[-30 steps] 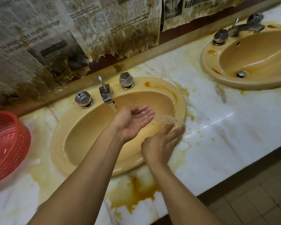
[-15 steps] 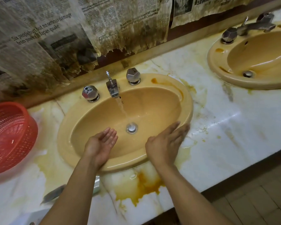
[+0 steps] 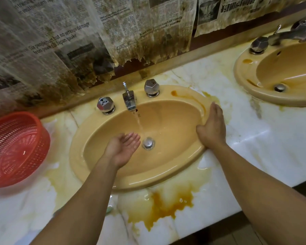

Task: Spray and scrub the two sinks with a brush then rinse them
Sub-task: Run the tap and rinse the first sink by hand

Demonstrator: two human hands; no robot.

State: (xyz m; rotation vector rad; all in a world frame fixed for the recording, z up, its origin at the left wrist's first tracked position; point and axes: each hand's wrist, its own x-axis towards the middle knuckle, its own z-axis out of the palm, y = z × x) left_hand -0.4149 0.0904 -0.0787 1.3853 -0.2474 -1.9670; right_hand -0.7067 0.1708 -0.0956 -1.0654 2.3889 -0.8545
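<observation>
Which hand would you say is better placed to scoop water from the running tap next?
Probably the left hand: it is cupped palm-up in the near sink, beside the stream. The right hand lies flat on its right rim.

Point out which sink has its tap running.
The near sink, beside the red basket: water streams from its tap. At the far sink, no stream shows.

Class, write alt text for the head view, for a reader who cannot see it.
Two bare hands at a yellow sink with its tap running: the left hand cupped palm up by the stream, the right hand flat on the right rim. A red basket sits left on the stained counter; a second sink is far right.
</observation>
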